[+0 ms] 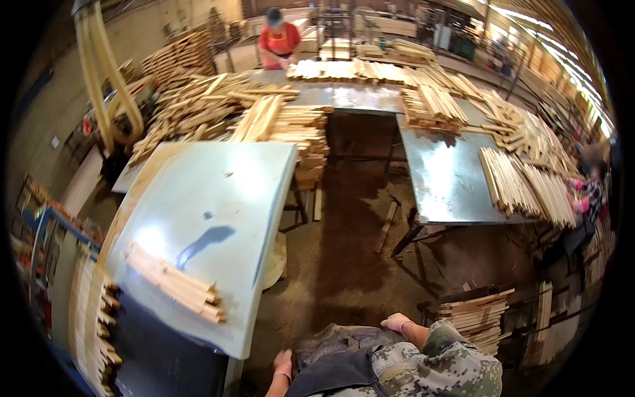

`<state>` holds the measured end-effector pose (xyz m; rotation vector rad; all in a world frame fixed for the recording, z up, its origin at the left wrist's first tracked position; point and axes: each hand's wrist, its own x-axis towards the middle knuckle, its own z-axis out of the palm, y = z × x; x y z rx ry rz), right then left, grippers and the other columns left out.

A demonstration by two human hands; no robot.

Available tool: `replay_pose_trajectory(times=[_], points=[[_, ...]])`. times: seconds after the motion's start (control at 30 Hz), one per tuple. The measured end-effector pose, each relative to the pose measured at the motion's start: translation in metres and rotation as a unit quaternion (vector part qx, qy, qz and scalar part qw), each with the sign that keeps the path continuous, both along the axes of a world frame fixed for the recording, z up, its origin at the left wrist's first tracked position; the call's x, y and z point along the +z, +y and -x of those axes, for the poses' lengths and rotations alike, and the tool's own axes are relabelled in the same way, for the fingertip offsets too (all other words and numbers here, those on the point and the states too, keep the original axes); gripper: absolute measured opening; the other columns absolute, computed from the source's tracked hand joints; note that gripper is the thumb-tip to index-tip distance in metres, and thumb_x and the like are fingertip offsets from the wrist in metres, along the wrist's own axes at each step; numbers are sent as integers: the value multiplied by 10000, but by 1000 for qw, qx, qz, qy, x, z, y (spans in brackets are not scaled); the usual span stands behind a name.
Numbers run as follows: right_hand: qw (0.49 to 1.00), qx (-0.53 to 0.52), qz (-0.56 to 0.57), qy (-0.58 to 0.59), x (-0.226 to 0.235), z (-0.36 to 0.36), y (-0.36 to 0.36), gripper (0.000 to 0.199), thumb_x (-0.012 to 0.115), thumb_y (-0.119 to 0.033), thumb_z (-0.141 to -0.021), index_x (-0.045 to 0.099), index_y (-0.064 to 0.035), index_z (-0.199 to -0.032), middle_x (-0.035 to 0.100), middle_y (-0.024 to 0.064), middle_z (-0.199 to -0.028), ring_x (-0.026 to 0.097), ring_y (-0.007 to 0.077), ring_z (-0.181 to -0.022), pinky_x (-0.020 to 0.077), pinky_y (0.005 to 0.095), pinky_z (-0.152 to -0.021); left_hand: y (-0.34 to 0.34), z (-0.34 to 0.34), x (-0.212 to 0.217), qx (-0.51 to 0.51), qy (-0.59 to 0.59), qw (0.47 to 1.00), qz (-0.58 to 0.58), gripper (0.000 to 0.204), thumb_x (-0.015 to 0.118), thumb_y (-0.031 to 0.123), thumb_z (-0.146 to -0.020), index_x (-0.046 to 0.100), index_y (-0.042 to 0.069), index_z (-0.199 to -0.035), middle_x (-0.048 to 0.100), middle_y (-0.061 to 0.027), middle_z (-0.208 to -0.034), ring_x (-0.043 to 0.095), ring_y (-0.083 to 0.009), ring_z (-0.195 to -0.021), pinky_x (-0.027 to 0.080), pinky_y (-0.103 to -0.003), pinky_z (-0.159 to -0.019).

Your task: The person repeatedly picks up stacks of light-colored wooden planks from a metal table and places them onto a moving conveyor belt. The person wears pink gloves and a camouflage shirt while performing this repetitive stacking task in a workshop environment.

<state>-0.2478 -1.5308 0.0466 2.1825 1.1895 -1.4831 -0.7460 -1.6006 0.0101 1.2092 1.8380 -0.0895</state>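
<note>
My left hand (283,364) hangs low beside the dark apron (337,377), near the corner of the pale-topped table; its fingers are too small and blurred to read. My right hand (397,322) is out in front of my camouflage sleeve (456,351), fingers loosely stretched to the left, with nothing visible in it. Neither hand touches any wood. Closest to the left hand is a short row of wooden strips (175,281) lying on the pale tabletop (218,178). A stack of strips (476,317) stands low to the right of my right hand.
Wood piles (192,109) cover the far left. A dark metal table (443,178) at right carries strip bundles (522,185). One person in red (279,43) works at the back, another in pink gloves (579,198) at far right. A loose board (385,228) lies on the floor.
</note>
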Motion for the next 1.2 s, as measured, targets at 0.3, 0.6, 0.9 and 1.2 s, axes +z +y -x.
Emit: replay_pose_trajectory(times=[0.3,0.6,0.9,1.2], points=[[990,-124,-14,62,-26,-128,29,541,588,-468,-992,771,-13,-1219,748,206,-1298,707,364,-1198,531,430,-1033,108,-111,21,163,0,975,152,408,560,344,-1056,729,10,-1219,710,-220,-1305,651,-398,-1189,500,-482,-1012],[985,-75,-100,119,-152,-169,79,427,597,-406,-1029,761,-21,-1111,761,187,-1157,709,384,-1137,559,448,-956,264,-143,-32,292,-24,943,156,403,657,384,-1011,737,26,-1179,750,-181,-1175,695,-387,-1005,547,-488,-891],[973,142,-183,24,-94,-198,205,158,625,-211,-960,717,-99,-1021,705,135,-865,722,335,-829,555,454,-686,533,-239,8,248,53,961,106,689,684,470,-951,679,-60,-1391,661,-264,-1462,611,-361,-1395,470,-450,-1126],[716,-649,-69,248,-11,-216,397,221,660,-103,-1017,522,-133,-848,464,4,-697,444,152,-539,352,344,-476,755,-408,76,-103,-224,967,63,646,594,474,-1032,649,-6,-1460,626,-181,-1547,558,-319,-1462,401,-393,-1219]])
